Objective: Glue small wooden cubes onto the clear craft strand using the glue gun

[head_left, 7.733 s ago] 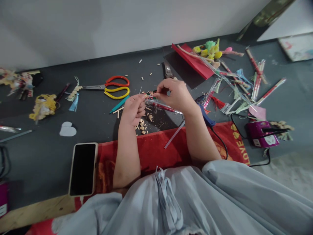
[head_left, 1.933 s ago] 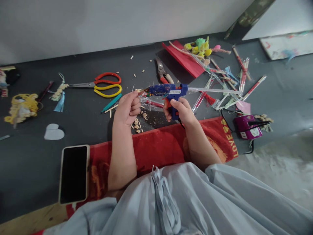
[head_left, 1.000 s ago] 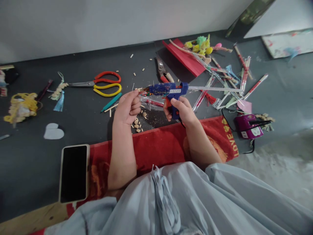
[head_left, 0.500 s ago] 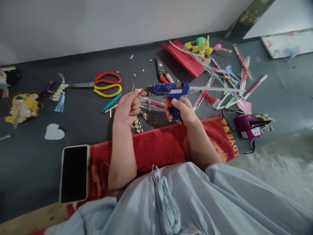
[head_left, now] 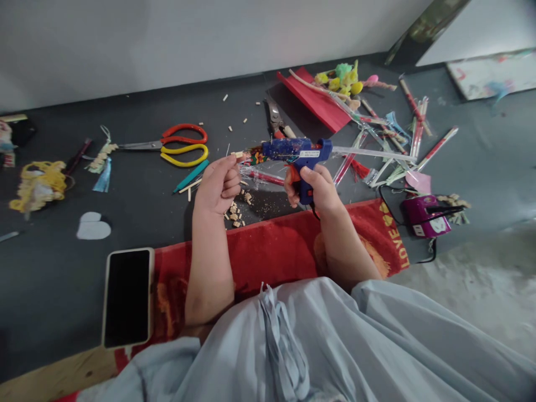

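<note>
My right hand grips a blue glue gun by its handle, nozzle pointing left, a clear glue stick jutting out to the right. My left hand is closed in a pinch on a small wrapped craft stick with red and clear wrapping, held just left of the nozzle. Small cut wooden bits lie on the dark floor below both hands. A red wrapped stick lies between my hands.
Red and yellow scissors lie at the upper left, pliers behind the gun. A heap of wrapped sticks and red paper sits at the right, a purple device beside it. A phone lies on the red cloth.
Earlier my right hand pinched the stick; since then it took up the glue gun. In the last half second the gun drew slightly right, away from the stick's tip.
</note>
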A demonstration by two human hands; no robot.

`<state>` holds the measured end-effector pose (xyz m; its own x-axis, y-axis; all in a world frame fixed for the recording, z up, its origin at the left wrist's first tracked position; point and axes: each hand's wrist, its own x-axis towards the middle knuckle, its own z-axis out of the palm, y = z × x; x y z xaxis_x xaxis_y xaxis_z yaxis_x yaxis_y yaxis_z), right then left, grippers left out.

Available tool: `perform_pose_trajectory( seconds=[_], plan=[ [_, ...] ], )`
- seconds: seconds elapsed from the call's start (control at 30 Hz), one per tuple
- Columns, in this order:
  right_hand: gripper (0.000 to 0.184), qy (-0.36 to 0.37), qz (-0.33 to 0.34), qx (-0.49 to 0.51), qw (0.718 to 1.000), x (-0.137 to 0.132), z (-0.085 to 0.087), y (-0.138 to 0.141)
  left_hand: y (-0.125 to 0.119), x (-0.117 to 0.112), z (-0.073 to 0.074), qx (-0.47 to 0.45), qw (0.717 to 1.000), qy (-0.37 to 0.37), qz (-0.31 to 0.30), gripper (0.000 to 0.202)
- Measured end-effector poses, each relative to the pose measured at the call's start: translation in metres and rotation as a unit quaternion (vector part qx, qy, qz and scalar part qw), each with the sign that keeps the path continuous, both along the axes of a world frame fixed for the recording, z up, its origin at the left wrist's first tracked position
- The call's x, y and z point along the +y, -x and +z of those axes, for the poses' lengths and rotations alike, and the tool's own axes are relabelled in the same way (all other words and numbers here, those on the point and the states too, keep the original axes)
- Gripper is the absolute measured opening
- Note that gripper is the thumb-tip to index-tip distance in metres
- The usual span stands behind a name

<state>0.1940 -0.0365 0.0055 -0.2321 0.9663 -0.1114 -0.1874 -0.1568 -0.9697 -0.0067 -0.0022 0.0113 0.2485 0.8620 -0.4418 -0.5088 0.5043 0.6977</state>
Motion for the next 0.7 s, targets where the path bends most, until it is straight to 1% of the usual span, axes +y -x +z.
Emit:
perform_pose_trajectory(
  seconds=[0.17,0.27,0.33,0.4,0.43,0.47,0.53,0.57,0.63,0.7],
  plan=[
    [0.038,0.012,-0.030,-0.011,0.999,-0.001,0.005,0.000,0.001,0.000,0.000,-0.001,1.000,-0.002,-0.008,0.013],
    [0.032,-0.012,-0.058,-0.043,0.997,0.000,0.005,-0.004,0.001,0.001,-0.001,-0.016,1.000,-0.008,-0.009,0.013],
    [0.027,-0.041,-0.092,-0.090,0.991,0.003,0.007,-0.011,0.001,0.001,-0.002,-0.017,1.000,-0.008,-0.008,0.012],
    [0.025,-0.068,-0.129,-0.178,0.973,0.004,0.011,-0.023,0.001,0.001,-0.002,-0.012,1.000,-0.003,-0.007,0.012],
    [0.024,-0.082,-0.149,-0.241,0.955,0.004,0.013,-0.031,0.001,0.002,-0.002,-0.010,1.000,-0.001,-0.006,0.013],
    [0.024,-0.091,-0.159,-0.315,0.931,0.003,0.016,-0.039,0.001,0.002,-0.001,-0.009,1.000,0.001,-0.006,0.013],
    [0.026,-0.088,-0.178,-0.462,0.864,-0.001,0.020,-0.056,0.000,0.002,-0.001,-0.007,1.000,0.004,-0.006,0.013],
    [0.033,-0.088,-0.178,-0.516,0.833,-0.004,0.022,-0.064,0.000,0.002,-0.001,-0.005,1.000,0.004,-0.006,0.013],
    [0.045,-0.079,-0.139,-0.609,0.777,-0.010,0.020,-0.078,0.000,0.002,-0.001,-0.004,1.000,0.003,-0.008,0.013],
    [0.048,-0.080,-0.115,-0.674,0.726,-0.016,0.014,-0.087,0.001,0.002,-0.001,-0.006,1.000,-0.003,-0.010,0.012]
  ],
)
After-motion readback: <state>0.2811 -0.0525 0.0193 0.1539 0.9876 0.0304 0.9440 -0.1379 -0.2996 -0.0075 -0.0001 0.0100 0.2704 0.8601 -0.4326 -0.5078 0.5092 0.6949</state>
